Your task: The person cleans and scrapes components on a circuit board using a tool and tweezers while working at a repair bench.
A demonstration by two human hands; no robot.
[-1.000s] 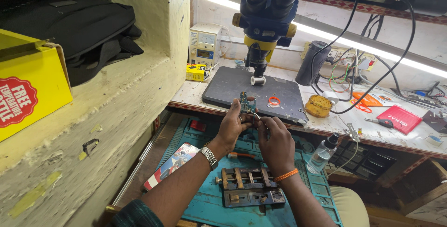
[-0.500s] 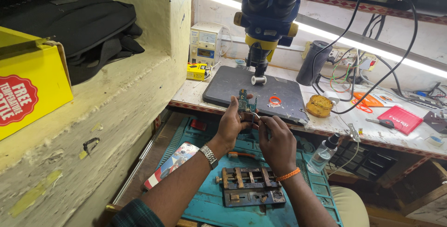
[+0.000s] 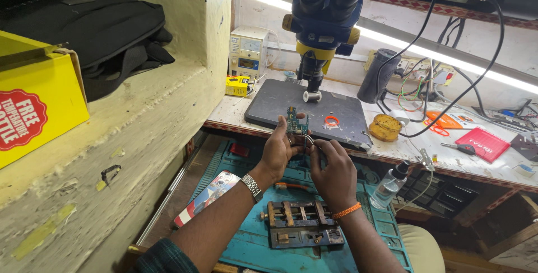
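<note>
Cluttered repair bench [image 3: 246, 117], head view: left hand [image 3: 278, 151] pinches a small green circuit board [image 3: 293, 122] upright above the dark grey mat [image 3: 280, 105]; right hand [image 3: 335, 168] grips thin metal tweezers [image 3: 307, 137] against it. Risk: tweezers slipping could scratch components.

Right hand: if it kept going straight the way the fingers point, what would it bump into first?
The right hand points up-left at the small green circuit board in the left hand; probably that first, though depth is unclear.
</note>
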